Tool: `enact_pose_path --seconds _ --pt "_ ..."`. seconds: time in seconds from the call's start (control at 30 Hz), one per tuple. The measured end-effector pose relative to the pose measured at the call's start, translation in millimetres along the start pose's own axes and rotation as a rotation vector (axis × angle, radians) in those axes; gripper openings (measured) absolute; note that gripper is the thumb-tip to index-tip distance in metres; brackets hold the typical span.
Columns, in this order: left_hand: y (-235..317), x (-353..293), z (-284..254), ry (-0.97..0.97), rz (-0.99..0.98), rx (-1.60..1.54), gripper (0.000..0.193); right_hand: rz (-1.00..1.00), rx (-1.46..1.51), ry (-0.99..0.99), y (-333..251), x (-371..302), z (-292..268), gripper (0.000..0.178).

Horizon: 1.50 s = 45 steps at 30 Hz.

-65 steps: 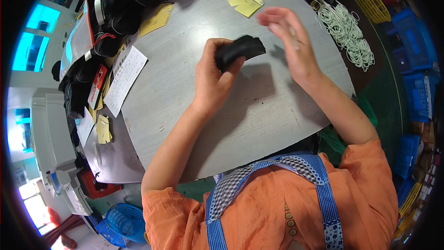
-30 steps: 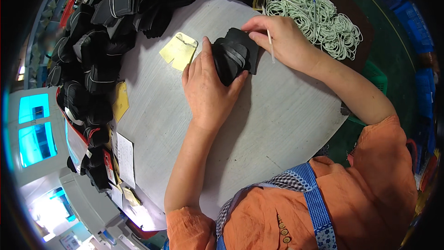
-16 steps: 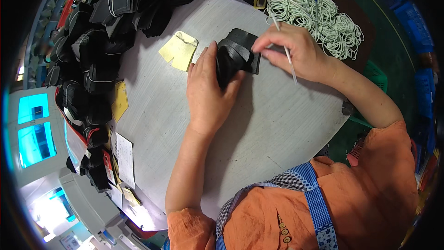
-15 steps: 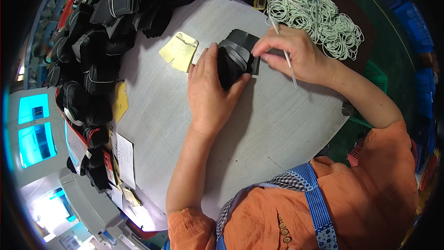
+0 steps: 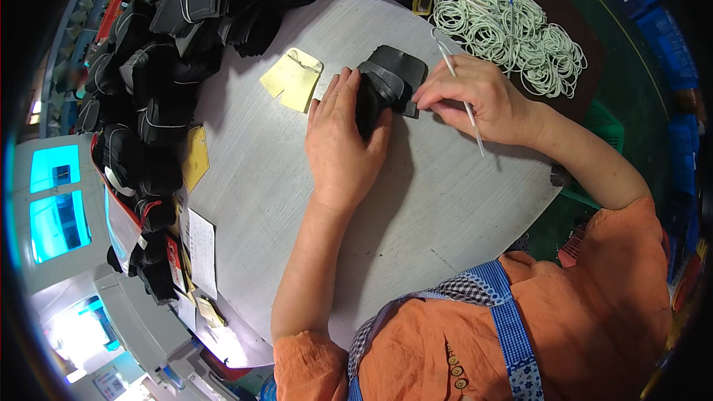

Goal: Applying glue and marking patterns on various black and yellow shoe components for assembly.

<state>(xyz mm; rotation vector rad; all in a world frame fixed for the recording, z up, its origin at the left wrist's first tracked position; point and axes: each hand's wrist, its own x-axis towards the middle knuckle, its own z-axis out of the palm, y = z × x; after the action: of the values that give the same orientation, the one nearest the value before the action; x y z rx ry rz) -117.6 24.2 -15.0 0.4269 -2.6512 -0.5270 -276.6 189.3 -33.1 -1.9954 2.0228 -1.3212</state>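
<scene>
left hand [image 5: 340, 141]: half-curled, gripping black pieces [image 5: 388, 80] | right hand [image 5: 481, 96]: nearly pinched by edge, holding white stick [image 5: 475, 132] | brace pieces firmly

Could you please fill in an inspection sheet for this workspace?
Surface: grey tabletop, with some small dark marks.
Work pieces: black layered pieces, fanned, between the hands.
Clutter: yellow card cutouts and a paper sheet; black bundles along the far and left edges.
Hands: left hand grips the pieces; right hand holds a slim white stick, its fingers at their edge.
Cables: nothing seen.
Surroundings: pale green cord loops and blue crates at right.
</scene>
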Motion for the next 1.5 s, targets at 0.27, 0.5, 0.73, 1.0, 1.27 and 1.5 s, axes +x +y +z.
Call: enact_pose_path --seconds 0.27,0.5,0.73,1.0,1.27,1.5 --pt "-4.1 0.8 -0.4 -0.051 -0.043 -0.098 0.045 -0.084 -0.028 0.001 -3.7 1.4 2.4 0.022" --pt "1.5 -1.2 6.4 -0.038 0.014 0.042 0.047 -0.194 -0.135 0.013 -11.9 11.1 11.1 0.026" --pt "6.0 -0.8 8.6 -0.028 0.073 0.201 0.048 -0.142 -0.295 -0.005 -11.9 10.3 10.2 0.024" --pt "9.8 -9.5 -2.0 -0.068 0.113 0.296 0.053 -0.069 -0.261 0.023 -7.8 7.8 17.7 0.032" --pt "0.9 -33.1 -29.8 -0.104 -0.033 0.267 0.075 -0.09 -0.236 0.071 -11.8 17.0 14.2 0.028" --pt "-20.2 -45.8 -37.6 -0.083 -0.116 0.125 0.079 -0.113 -0.152 -0.046 -16.8 23.9 29.2 0.014"
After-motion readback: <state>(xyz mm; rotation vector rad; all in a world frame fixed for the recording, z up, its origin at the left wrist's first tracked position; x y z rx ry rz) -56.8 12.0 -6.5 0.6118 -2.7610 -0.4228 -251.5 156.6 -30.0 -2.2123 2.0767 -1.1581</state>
